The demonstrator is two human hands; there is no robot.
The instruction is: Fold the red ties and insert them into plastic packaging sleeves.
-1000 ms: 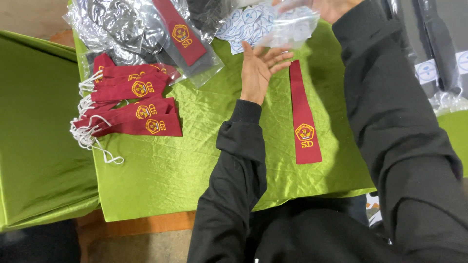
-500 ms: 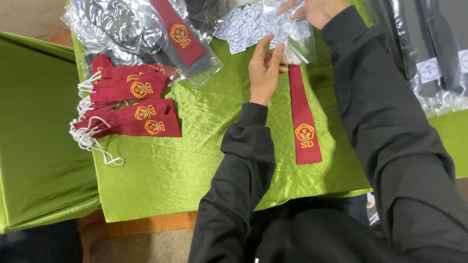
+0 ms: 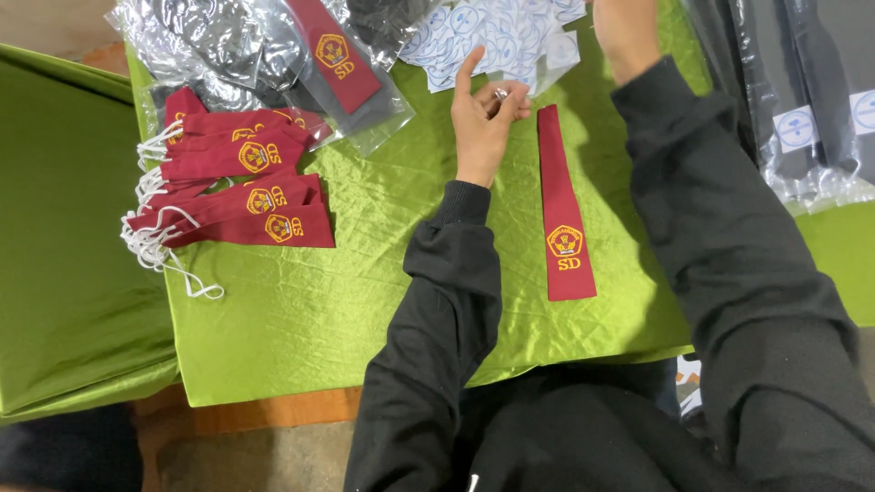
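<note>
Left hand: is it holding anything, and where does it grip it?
The left hand pinches a small shiny object at its fingertips; what it is cannot be told. It lies beside the red tie, not touching it.

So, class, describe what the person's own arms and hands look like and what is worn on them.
Both arms are covered by long black sleeves of a soft, creased fabric. The left sleeve ends in a ribbed cuff at the wrist. The left hand is bare, with no glove. The right hand is also bare, and the right sleeve looks loose and wrinkled.
</note>
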